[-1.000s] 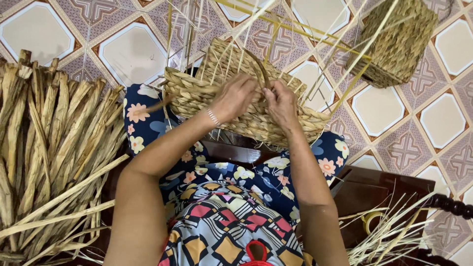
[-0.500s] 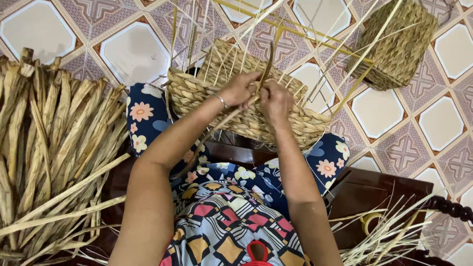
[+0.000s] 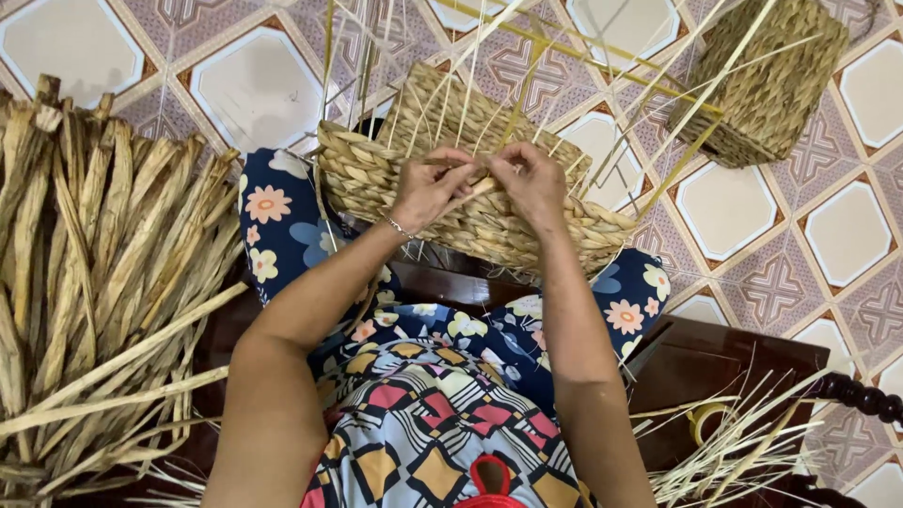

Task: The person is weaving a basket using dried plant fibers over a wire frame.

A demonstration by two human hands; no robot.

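Head view: the left hand (image 3: 428, 191) and the right hand (image 3: 529, 181) are sitting close together in the upper middle of the frame, at the rim of a half-made woven basket (image 3: 470, 212). Both hands are pinching a flat strand of dried fiber (image 3: 475, 186) that is running between them, with the fingers curled shut around it. A thin bracelet (image 3: 397, 227) is hanging on the left wrist.

The basket is resting on the person's knees, which are covered by a dark blue flowered cloth (image 3: 282, 226). Many thin pale stalks (image 3: 442, 85) are sticking up out of the basket rim toward the top of the frame.

At the left side of the frame a big bundle of dried flat leaves (image 3: 94, 282) is lying, reaching almost to the person's left arm. In the upper right a second woven basket (image 3: 767, 80) is sitting tilted on the patterned tiled floor (image 3: 752, 263), well apart from the hands. In the lower right a bunch of thin straws (image 3: 743, 452) is lying across dark wooden furniture (image 3: 724, 367).
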